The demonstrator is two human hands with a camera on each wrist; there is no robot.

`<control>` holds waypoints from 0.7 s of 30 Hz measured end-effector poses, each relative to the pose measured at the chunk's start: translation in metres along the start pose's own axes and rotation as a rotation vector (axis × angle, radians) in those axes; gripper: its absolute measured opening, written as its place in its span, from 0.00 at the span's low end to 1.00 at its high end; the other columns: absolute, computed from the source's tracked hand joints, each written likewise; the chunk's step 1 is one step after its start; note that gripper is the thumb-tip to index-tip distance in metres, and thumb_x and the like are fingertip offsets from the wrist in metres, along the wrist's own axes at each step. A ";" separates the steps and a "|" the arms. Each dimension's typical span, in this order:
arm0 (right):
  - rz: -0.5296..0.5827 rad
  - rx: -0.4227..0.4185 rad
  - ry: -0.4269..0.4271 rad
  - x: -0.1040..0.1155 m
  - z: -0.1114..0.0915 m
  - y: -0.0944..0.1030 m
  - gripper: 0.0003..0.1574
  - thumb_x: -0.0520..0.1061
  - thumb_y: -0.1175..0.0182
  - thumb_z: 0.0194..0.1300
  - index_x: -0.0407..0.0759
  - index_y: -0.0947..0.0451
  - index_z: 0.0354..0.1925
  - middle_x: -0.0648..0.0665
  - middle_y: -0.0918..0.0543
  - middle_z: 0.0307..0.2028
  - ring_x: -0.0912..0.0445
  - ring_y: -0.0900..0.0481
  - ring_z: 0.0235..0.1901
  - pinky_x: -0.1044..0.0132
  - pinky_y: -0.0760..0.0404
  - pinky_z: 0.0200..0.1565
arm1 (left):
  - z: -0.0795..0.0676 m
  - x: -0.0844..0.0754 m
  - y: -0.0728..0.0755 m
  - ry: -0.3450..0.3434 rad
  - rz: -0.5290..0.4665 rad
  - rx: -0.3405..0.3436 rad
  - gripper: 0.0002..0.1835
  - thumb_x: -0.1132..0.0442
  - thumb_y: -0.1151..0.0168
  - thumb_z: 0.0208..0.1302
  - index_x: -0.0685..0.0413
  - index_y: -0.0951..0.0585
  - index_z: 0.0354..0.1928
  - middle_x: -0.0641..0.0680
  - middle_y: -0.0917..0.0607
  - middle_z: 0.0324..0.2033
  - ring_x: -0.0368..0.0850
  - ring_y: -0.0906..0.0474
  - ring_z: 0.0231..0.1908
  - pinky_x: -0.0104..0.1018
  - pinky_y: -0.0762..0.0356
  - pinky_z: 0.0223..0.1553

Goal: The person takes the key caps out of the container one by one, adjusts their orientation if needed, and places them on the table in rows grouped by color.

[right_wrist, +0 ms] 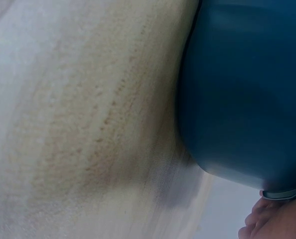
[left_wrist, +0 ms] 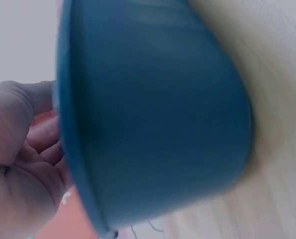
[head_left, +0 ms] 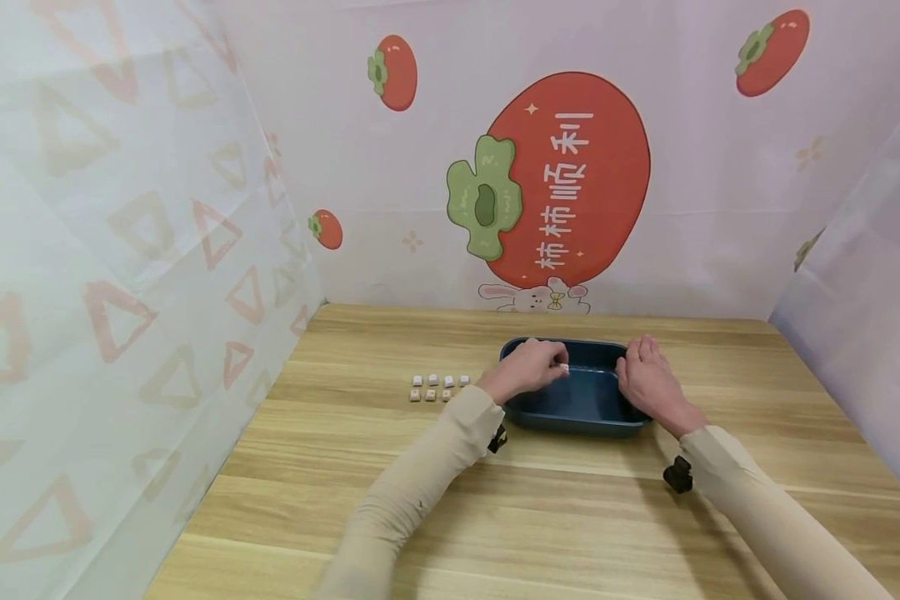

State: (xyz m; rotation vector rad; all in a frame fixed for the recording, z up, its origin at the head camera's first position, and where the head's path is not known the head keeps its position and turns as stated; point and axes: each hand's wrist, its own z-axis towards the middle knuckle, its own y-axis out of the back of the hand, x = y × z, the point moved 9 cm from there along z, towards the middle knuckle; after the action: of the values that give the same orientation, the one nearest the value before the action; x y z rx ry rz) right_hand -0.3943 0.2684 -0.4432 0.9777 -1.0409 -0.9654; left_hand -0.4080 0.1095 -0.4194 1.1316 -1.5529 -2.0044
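Note:
A dark blue rectangular tray (head_left: 581, 429) sits on the wooden table. My left hand (head_left: 528, 367) reaches over its left side, pinching a small white keycap (head_left: 565, 367) above the inside of the tray. In the left wrist view the curled fingers of the left hand (left_wrist: 23, 149) show behind the tray's rim, which hides their tips. At the opposite end, my right hand (head_left: 651, 383) holds the tray's right rim, thumb side inward. Only a few fingers of the right hand (right_wrist: 272, 216) appear at the rim in the right wrist view.
Several small keycaps (head_left: 431, 395), white and beige, lie in two rows left of the tray, partly covered by the left forearm. The wooden table (head_left: 330, 483) meets a printed backdrop (head_left: 390, 275) behind and light fabric at both sides.

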 end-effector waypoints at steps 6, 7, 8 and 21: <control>0.013 0.009 -0.013 -0.001 0.000 -0.001 0.33 0.44 0.66 0.72 0.14 0.51 0.61 0.15 0.52 0.63 0.26 0.53 0.63 0.36 0.49 0.60 | -0.009 0.004 0.013 -0.016 0.007 0.000 0.08 0.53 0.42 0.63 0.45 0.23 0.42 0.41 0.22 0.31 0.35 0.27 0.29 0.22 0.29 0.28; 0.014 0.009 -0.012 0.000 0.000 -0.001 0.34 0.44 0.66 0.72 0.14 0.51 0.61 0.15 0.52 0.62 0.26 0.53 0.63 0.36 0.49 0.60 | -0.010 0.004 0.015 -0.017 0.008 0.005 0.08 0.53 0.42 0.63 0.45 0.23 0.42 0.41 0.22 0.31 0.36 0.27 0.29 0.22 0.29 0.28; 0.015 0.008 -0.011 0.000 0.001 -0.001 0.34 0.44 0.66 0.72 0.14 0.51 0.61 0.15 0.52 0.62 0.26 0.53 0.63 0.36 0.49 0.61 | -0.012 0.005 0.016 -0.017 0.009 0.014 0.08 0.53 0.42 0.63 0.44 0.23 0.42 0.41 0.22 0.31 0.36 0.27 0.29 0.21 0.29 0.28; 0.025 0.034 -0.029 -0.003 0.000 -0.004 0.35 0.46 0.68 0.73 0.15 0.53 0.62 0.16 0.54 0.63 0.27 0.55 0.64 0.37 0.50 0.61 | -0.029 0.021 0.041 -0.024 0.033 -0.015 0.07 0.54 0.40 0.62 0.47 0.22 0.39 0.43 0.21 0.31 0.36 0.26 0.29 0.23 0.28 0.29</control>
State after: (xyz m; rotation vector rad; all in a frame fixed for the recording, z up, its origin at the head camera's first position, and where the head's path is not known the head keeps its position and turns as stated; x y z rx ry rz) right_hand -0.3955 0.2704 -0.4475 0.9793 -1.0939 -0.9466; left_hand -0.4064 0.0627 -0.3915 1.0727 -1.5560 -2.0120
